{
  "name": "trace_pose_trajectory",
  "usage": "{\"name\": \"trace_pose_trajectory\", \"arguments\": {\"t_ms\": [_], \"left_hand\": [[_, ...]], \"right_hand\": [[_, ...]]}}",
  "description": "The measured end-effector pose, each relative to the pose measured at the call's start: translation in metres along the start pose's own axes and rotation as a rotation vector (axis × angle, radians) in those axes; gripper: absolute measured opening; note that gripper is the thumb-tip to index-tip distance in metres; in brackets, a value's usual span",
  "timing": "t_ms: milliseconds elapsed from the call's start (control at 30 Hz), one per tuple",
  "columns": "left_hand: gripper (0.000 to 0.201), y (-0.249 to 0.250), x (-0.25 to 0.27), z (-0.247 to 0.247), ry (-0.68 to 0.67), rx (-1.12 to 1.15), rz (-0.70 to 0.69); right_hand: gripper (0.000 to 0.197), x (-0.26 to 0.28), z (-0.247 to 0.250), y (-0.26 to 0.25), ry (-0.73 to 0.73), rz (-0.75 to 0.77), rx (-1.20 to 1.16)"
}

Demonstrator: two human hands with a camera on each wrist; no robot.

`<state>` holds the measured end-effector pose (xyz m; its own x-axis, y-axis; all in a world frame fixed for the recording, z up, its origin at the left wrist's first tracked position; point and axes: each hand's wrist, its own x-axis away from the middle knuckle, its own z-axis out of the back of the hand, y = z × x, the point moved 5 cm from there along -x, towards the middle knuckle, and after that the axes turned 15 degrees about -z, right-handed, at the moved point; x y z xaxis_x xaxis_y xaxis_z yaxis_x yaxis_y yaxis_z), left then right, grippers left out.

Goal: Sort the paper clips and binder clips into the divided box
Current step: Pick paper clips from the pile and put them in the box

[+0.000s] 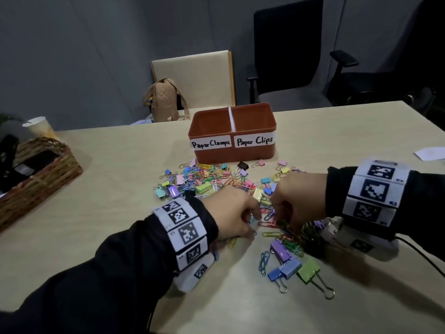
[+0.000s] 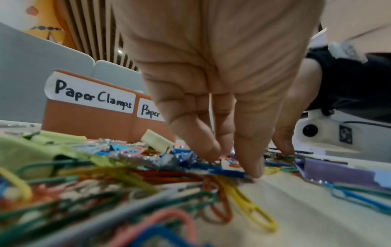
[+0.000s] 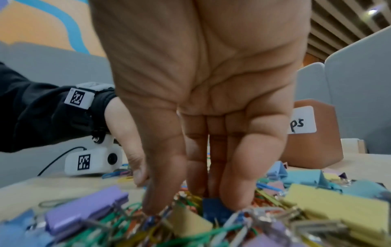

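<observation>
A wicker basket (image 1: 41, 169) sits at the table's (image 1: 108, 225) left edge. The left hand (image 1: 231, 213) reaches down, fingers nearly straight, tips touching paper clips (image 1: 269, 233) near the front middle. Just beside it, the right hand (image 1: 298, 201) presses straight, close-set fingers into mixed paper clips and binder clips (image 1: 286, 266). The divided box (image 1: 232, 133) stands behind the pile, toward the far edge.

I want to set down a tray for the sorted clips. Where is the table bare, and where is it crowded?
Bare table lies between the wicker basket and the clip pile, and along the near edge below the green binder clip. Crowded: from the box front to both hands.
</observation>
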<state>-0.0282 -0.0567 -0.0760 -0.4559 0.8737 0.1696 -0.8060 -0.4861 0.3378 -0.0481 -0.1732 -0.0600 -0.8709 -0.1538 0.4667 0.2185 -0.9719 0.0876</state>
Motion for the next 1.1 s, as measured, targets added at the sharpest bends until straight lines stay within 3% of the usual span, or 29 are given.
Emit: {"name": "trace_pose_trajectory", "arguments": {"t_ms": [133,333,467,600,733,900,1000,1100], "left_hand": [[0.042,0.005,-0.007,0.001,-0.009,-0.059,-0.006],[0.032,0.006,-0.008,0.008,-0.036,-0.134,0.017],[0.02,0.019,-0.005,0.01,0.019,-0.13,-0.025],[0.035,0.04,-0.008,0.007,-0.004,-0.132,-0.037],[0.049,0.046,-0.013,0.005,-0.029,-0.304,-0.021],[0.034,0.039,-0.014,0.001,-0.055,-0.327,0.001],[0.022,0.028,-0.011,0.004,-0.083,-0.245,0.022],[0.015,0.014,-0.003,0.013,-0.096,-0.164,0.065]], "right_hand": [[0.034,0.002,-0.006,-0.002,0.049,-0.027,0.045],[0.067,0.006,-0.013,-0.003,-0.036,-0.045,0.055],[0.051,0.005,-0.015,-0.008,0.031,-0.044,0.115],[0.027,0.001,-0.011,-0.008,0.095,-0.037,0.072],[0.008,-0.004,-0.011,-0.007,0.111,-0.047,0.026],[0.019,-0.005,-0.014,-0.001,0.102,-0.046,-0.09],[0.007,-0.007,-0.012,0.002,0.113,-0.026,-0.143],[0.008,-0.01,-0.006,0.009,0.102,-0.031,-0.211]]}}
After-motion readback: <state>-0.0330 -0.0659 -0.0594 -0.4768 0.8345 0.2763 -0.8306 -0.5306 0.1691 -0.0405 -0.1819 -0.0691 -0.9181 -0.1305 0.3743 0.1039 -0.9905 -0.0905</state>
